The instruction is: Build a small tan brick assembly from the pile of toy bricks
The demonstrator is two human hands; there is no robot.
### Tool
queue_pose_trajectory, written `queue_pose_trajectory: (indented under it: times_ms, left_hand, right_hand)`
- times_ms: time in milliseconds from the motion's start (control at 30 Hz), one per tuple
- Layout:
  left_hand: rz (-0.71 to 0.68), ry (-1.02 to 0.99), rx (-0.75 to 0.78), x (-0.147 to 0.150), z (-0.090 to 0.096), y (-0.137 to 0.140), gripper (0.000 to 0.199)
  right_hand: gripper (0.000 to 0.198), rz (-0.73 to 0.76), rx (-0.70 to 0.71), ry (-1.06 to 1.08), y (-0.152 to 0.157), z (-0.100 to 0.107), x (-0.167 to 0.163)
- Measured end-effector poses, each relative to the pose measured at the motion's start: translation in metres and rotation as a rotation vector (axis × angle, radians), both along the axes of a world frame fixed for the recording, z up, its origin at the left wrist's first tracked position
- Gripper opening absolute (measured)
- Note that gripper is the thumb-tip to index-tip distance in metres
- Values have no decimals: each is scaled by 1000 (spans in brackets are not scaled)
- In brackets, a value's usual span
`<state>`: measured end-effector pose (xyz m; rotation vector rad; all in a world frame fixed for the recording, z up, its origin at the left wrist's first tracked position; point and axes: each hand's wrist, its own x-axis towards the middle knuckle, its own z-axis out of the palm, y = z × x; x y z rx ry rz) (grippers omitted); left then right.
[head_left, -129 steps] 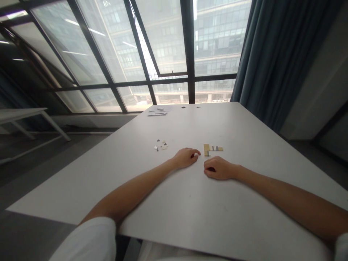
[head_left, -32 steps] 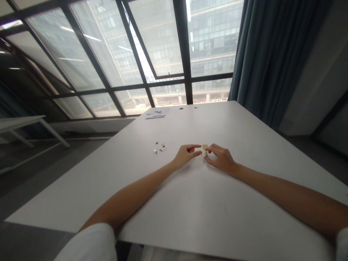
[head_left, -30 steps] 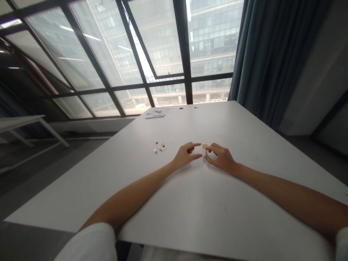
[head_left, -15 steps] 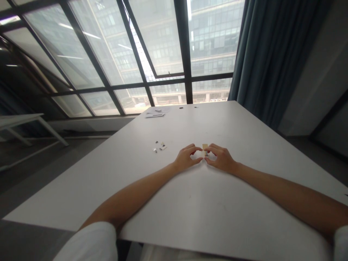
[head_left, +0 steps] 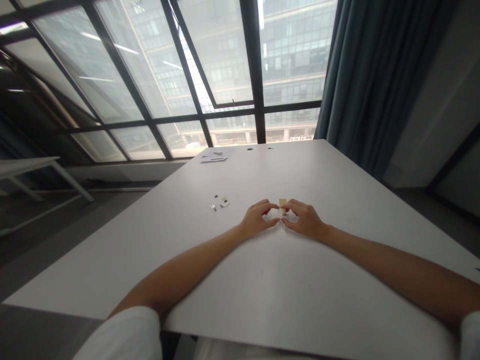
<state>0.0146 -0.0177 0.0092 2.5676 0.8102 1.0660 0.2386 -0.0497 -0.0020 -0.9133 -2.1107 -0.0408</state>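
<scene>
Between the fingertips of both hands is a small block-like piece point(head_left: 282, 202) with a tan, flat upper part and a paler, greyish lower part. My left hand point(head_left: 258, 218) pinches it from the left, thumb below and index finger above. From the right, my right hand point(head_left: 303, 218) grips it the same way, with the other fingers curled behind. The fingertips cover part of the piece, so its exact kind cannot be made out. It is held close over the white table point(head_left: 240, 270).
Left of my hands lie several small loose parts point(head_left: 221, 203), black, white and yellowish. Papers point(head_left: 214, 158) lie at the table's far left edge. A small dark round thing point(head_left: 249, 149) and another small item point(head_left: 270, 148) sit at the far edge, below the windows.
My hands stay almost in place. The piece between my fingers looks slightly turned, and its lower part shows less colour than before.
</scene>
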Motion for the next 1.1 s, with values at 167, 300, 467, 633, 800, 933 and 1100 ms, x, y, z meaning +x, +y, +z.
queue_pose_trajectory:
  times_ms: [167,300,467,633,800,933,1100]
  left_hand:
    - [-10,-8,4,1,0,-1,32]
    - [-1,0,6,1,0,-1,32]
    - [8,10,13,1,-1,-1,32]
    - [1,17,12,0,-1,-1,32]
    - [-1,20,21,0,0,-3,32]
    - [-3,18,15,1,1,-4,32]
    - [3,19,10,1,1,-4,31]
  right_hand:
    - [27,9,-1,-4,0,0,0]
    - [25,12,12,-3,0,1,0]
    - [26,16,16,-8,1,0,0]
    - [25,15,19,-4,1,0,0]
    - [24,15,23,-2,0,1,0]
    - [28,3,5,-9,0,0,1]
    - [27,0,-7,-12,-1,-1,1]
